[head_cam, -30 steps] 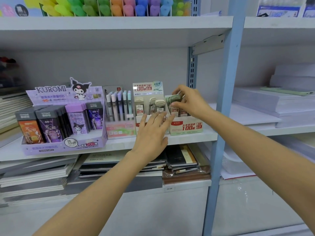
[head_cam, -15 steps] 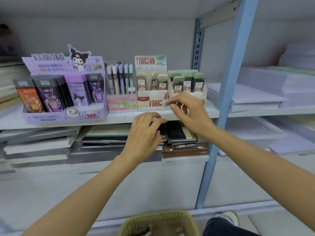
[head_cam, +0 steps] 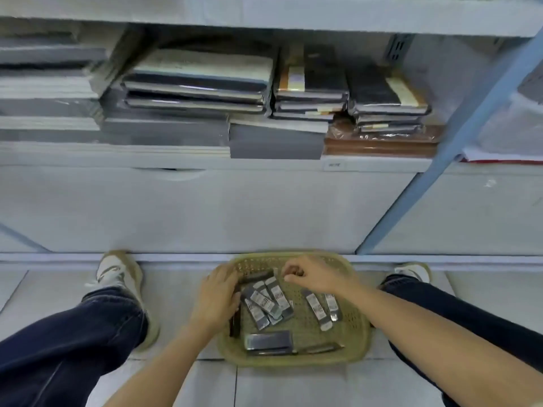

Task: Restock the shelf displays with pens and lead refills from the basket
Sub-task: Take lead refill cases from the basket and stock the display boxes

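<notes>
So the yellow basket [head_cam: 293, 359] sat on the floor at 6 o'clock, between the person's shoes [head_cam: 117, 271]. The lead refill cases [head_cam: 266, 304] lay loose inside, mostly toward its 9 o'clock side. The left hand [head_cam: 217, 295] rested on them, fingers fairly flat. The right hand [head_cam: 317, 274] was curled near the basket's 12 o'clock rim, and I honestly couldn't tell if it pinched anything.

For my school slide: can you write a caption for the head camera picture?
Left hand and right hand reach into a basket of lead refill cases on the floor, below stacked notebooks.
</notes>
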The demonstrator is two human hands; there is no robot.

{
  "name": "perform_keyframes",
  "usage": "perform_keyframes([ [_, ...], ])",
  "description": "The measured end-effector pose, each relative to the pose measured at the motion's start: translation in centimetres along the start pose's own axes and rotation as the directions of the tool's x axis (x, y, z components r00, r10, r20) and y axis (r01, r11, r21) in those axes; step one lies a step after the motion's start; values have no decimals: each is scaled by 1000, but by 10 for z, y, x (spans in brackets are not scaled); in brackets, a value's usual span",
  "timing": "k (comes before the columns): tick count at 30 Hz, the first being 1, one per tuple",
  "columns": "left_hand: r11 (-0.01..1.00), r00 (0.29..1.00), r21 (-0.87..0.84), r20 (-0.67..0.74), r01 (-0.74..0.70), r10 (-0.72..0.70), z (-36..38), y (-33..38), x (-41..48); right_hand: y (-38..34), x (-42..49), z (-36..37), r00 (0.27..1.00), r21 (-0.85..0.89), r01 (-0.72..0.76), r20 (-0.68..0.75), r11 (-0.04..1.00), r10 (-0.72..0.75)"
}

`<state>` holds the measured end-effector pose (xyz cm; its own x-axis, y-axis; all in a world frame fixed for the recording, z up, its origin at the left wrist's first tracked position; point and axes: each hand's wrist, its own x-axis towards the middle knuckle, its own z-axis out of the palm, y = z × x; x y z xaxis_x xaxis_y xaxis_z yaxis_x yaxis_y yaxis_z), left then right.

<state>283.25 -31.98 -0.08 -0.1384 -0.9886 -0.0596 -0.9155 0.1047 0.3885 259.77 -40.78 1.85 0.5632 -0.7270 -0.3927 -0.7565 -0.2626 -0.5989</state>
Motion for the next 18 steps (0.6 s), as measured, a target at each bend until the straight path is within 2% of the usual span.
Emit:
perform_keyframes([
  [3,994,994,-97,100,43,-33,26,-22,-20,22,7,59,992,2,-87,96,996,87],
  [7,990,997,-138,76,18,-7,45,-38,-33,39,5,119,963,-116,-82,245,990,109],
  [10,988,998,-151,56,31,-23,55,-39,-37,46,1,142,967,-193,-57,231,980,102],
  [14,990,996,-128,63,64,-57,60,-34,-38,51,3,143,955,-137,-86,272,987,121],
  [18,989,994,-120,74,83,-75,58,-32,-37,49,0,144,962,-121,-27,265,992,58],
])
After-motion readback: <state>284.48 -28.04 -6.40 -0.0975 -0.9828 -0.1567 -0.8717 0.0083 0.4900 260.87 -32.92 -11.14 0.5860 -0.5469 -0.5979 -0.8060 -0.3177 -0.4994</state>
